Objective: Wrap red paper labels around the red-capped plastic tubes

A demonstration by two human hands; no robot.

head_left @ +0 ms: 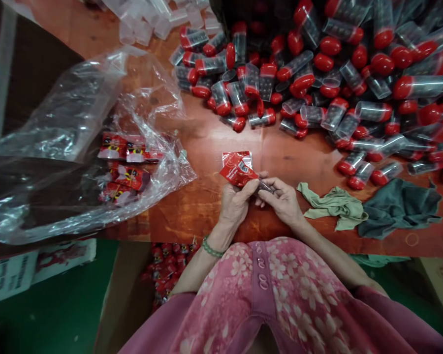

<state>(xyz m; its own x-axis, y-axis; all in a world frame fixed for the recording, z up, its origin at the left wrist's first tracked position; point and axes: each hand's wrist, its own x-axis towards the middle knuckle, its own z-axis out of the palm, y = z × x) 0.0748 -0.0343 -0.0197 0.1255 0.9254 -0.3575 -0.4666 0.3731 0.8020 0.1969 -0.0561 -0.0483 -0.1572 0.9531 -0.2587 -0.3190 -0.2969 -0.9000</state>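
My left hand (236,202) is closed, its thumb pressing on a red printed packet (238,169). The packet has white lettering and a barcode, and a silvery edge shows at its top. Close by on the right, my right hand (282,199) pinches a small dark, see-through piece (266,187) that lies between the two hands. Fingers cover most of this piece, so its kind cannot be made out. Both hands are just above the table's near edge, in front of my body.
Clear tubes with red caps (337,113) are heaped at the back right. Clear plastic pieces (143,19) lie at the back left. A plastic bag (81,98) holds red packets (127,177). Green cloths (400,209) lie right; a box of red items (170,265) stands below the table (203,142).
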